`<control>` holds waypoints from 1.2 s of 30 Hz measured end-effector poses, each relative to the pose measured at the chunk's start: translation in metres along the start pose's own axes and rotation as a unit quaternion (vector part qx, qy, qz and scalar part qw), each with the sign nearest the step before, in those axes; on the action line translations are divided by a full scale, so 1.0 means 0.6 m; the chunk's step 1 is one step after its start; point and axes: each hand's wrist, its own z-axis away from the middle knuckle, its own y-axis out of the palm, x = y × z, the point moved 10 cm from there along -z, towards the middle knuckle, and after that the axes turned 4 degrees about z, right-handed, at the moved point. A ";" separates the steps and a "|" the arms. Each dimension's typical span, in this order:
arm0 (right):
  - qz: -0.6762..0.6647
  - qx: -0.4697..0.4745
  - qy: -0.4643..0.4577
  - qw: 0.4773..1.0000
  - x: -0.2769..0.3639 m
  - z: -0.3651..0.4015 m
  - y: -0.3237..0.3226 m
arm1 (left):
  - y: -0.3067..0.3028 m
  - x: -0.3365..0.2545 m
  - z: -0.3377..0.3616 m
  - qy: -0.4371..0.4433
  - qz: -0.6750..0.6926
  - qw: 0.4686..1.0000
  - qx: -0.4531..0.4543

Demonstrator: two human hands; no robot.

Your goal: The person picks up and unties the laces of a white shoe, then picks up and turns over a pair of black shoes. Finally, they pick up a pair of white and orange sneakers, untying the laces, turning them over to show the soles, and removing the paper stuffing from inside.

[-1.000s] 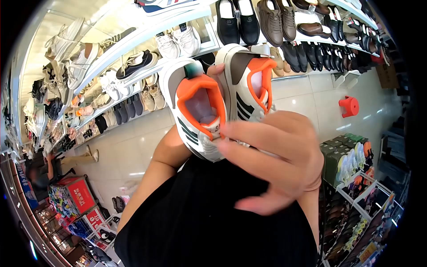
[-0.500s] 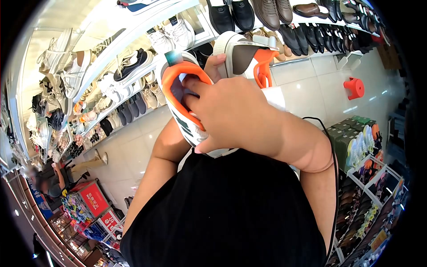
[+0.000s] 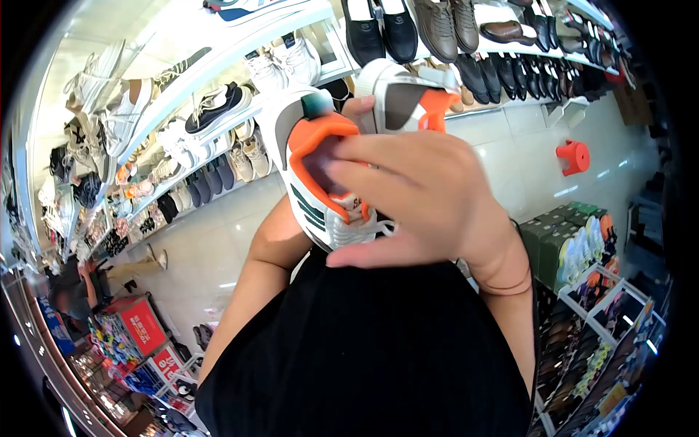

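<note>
Our left grip point(image 3: 358, 108) clasps two white, orange-lined sneakers point(image 3: 314, 213) from below; our right grip point(image 3: 422, 197) drapes over them, whether holding we cannot tell.

The sneaker point(image 3: 320, 207) is white with an orange inside and dark green stripes. The shirt point(image 3: 364, 349) is black. The stool point(image 3: 573, 156) is red, the floor tiles point(image 3: 218, 240) pale.
</note>
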 end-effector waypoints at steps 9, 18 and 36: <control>-0.281 -0.303 -0.033 0.910 -0.011 0.040 -0.029 | 0.063 -0.038 0.012 0.150 -0.534 0.832 0.017; -0.038 -0.262 0.001 0.964 -0.002 0.022 -0.022 | 0.072 0.019 -0.001 -0.008 -0.044 0.983 0.178; -0.393 -0.011 0.128 0.910 -0.104 -0.026 0.149 | 0.026 0.037 0.017 -0.081 0.083 0.984 0.138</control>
